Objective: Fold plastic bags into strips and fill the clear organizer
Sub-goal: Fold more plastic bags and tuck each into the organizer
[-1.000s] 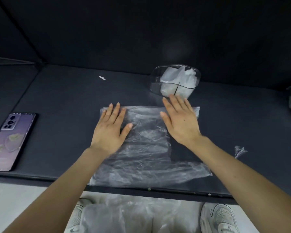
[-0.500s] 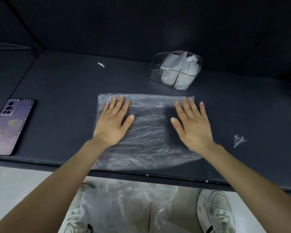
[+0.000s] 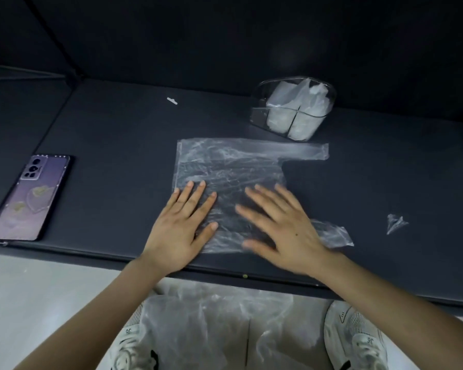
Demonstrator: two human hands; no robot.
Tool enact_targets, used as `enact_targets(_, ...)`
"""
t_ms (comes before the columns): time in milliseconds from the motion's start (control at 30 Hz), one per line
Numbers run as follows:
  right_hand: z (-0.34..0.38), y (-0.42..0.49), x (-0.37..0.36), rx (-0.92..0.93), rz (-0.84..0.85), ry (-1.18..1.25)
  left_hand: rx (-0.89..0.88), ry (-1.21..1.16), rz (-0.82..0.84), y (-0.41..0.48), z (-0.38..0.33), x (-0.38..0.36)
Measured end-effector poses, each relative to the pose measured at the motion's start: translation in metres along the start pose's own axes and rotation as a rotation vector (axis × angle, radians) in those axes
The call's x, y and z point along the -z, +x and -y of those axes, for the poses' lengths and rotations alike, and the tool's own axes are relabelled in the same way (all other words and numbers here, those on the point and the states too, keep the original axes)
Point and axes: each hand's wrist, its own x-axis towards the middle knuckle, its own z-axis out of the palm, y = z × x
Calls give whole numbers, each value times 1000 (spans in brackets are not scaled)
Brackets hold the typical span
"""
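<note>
A clear plastic bag (image 3: 230, 166) lies flat on the dark table (image 3: 118, 145), its two handle strips reaching to the right. My left hand (image 3: 183, 225) presses flat on the bag's near left part, fingers straight. My right hand (image 3: 284, 225) lies flat on the near right part, slightly blurred. Behind the bag at the back right stands the clear organizer (image 3: 294, 110), with white folded bags in its compartments.
A purple phone (image 3: 30, 196) lies at the table's left edge. A small plastic scrap (image 3: 396, 222) sits to the right, and a tiny white piece (image 3: 172, 100) at the back. More plastic bags (image 3: 214, 329) rest on my lap below the table edge.
Both hands have slid toward me across the bag, from its far part to its near part. The bag now lies flatter, with its far handle strip stretched out to the right.
</note>
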Motion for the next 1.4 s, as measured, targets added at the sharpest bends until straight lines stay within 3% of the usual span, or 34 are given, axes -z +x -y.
enact_targets(100,6,2,1,173,-33,18,22,-152,-57,6,4,1)
enact_targets(200,3,7,-6,182,-74,47,88,-461,-138,7,6,11)
enact_targets(333,1,19,6,-89,-82,378,188,-920,-154,5,8,33)
enact_targets(467,-7,41,31,-457,139,836,240,-1135,-164,5,22,40)
enact_targets(600,-16,58,52,-536,355,1048,297,-909,-199,10,22,45)
enact_targets(700,-21,66,60,-584,391,1049,394,-662,-276,14,18,44)
enact_targets(967,-37,79,70,-512,368,624,447,-409,-294,31,16,39)
enact_targets(1100,-42,93,58,-471,232,332,470,-408,-311,35,14,40)
enact_targets(1300,-53,104,38,-420,287,155,567,-449,-324,39,11,46)
enact_targets(1400,-54,107,38,-414,310,136,444,-132,-485,40,13,46)
